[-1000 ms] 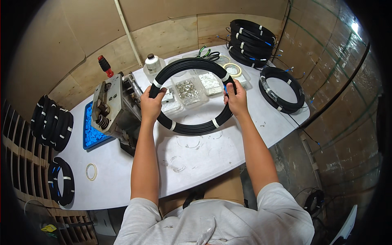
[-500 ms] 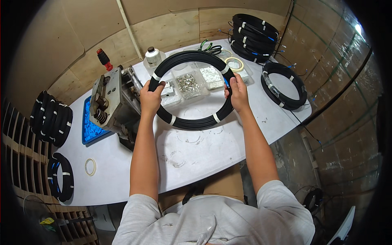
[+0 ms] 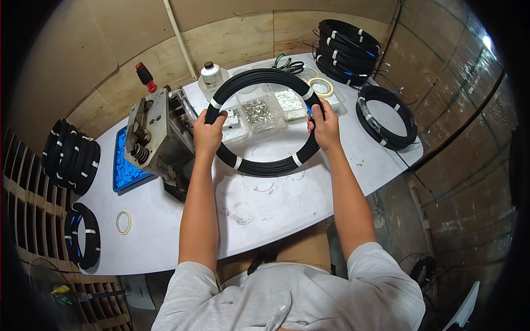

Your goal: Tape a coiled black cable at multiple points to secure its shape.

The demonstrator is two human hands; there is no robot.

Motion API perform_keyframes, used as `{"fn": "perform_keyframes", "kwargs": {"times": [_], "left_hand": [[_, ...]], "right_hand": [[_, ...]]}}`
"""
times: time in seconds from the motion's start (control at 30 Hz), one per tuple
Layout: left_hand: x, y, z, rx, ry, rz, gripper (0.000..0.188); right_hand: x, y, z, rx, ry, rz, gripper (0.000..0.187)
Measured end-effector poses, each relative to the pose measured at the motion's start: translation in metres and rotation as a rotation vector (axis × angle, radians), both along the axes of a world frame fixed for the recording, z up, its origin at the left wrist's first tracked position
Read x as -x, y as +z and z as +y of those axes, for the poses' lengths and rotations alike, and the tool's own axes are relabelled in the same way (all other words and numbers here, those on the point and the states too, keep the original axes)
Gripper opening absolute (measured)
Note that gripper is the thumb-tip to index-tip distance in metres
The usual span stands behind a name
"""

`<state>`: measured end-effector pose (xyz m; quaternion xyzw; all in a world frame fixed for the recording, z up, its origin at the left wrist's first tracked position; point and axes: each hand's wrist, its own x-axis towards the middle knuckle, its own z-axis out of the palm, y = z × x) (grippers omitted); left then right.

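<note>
The black cable coil point(image 3: 265, 165), bound with white tape bands, is held above the white table point(image 3: 265, 220), over the clear parts trays point(image 3: 259, 113). The left hand point(image 3: 208, 132) and right hand point(image 3: 324, 126) are clamped on opposite sides. An even grip should be kept, clear of the metal machine point(image 3: 157, 138).

Head view, steeply down, near table point(image 3: 165, 231)
</note>
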<state>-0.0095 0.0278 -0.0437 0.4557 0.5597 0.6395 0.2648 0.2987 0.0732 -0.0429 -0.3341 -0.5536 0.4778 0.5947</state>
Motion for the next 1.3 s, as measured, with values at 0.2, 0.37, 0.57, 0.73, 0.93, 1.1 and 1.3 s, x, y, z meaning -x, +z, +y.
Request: {"fn": "perform_keyframes", "kwargs": {"times": [0.2, 0.37, 0.57, 0.73, 0.93, 1.1, 1.3], "left_hand": [[-0.015, -0.002, -0.013, -0.16, -0.162, -0.135, 0.015], [-0.028, 0.002, -0.033, -0.115, -0.207, -0.242, 0.011], [-0.035, 0.103, -0.047, -0.152, -0.201, 0.544, 0.021], [-0.038, 0.136, -0.036, -0.063, -0.248, 0.69, 0.023], [-0.04, 0.142, -0.026, -0.054, -0.235, 0.832, 0.023], [-0.04, 0.142, -0.022, -0.023, -0.232, 0.837, 0.024], [-0.037, 0.138, -0.018, -0.026, -0.21, 0.829, 0.025]], "right_hand": [[-0.01, -0.005, -0.026, -0.126, -0.083, 0.009, 0.05], [-0.03, -0.02, -0.028, -0.226, -0.088, 0.019, 0.051], [-0.032, 0.025, -0.03, -0.275, -0.036, -0.051, 0.043], [-0.02, 0.037, -0.019, -0.193, -0.049, -0.404, 0.028], [-0.009, 0.041, -0.018, -0.149, -0.075, -0.302, 0.028], [-0.012, 0.046, -0.02, -0.148, -0.078, -0.455, 0.035], [-0.002, 0.043, -0.023, -0.301, -0.165, -0.323, 0.047]]}}
